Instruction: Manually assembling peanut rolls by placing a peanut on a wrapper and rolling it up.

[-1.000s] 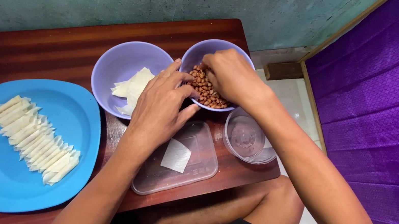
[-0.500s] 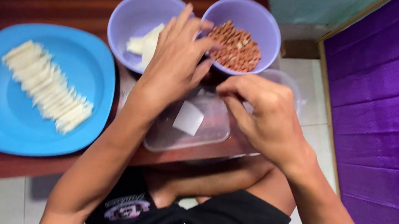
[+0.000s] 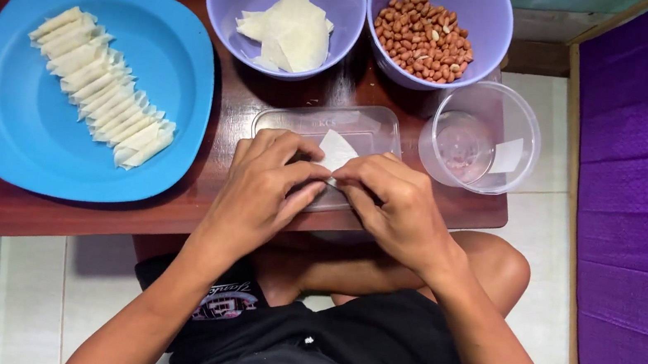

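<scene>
At left sits my blue plastic plate point(image 3: 4, 140) of rolled white wrappers point(image 3: 100, 97). Mid-frame, my left hand point(image 3: 260, 190) and right hand point(image 3: 400, 209) both pinch one thin white pastry sheet point(image 3: 336, 150) over the clear plastic lid point(image 3: 373, 126), fingers curled.

Bare arms, black printed shirt point(image 3: 240, 313) and black shorts point(image 3: 368, 355).

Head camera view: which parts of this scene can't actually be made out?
- Head view: the lower part of the white wrapper is covered by both hands, left hand and right hand; any filling on it is hidden.
- The near edge of the clear tray is hidden by the same hands.
- The contents of the round clear container are too faint to tell.
- The table top edge is cut off by the frame.
</scene>
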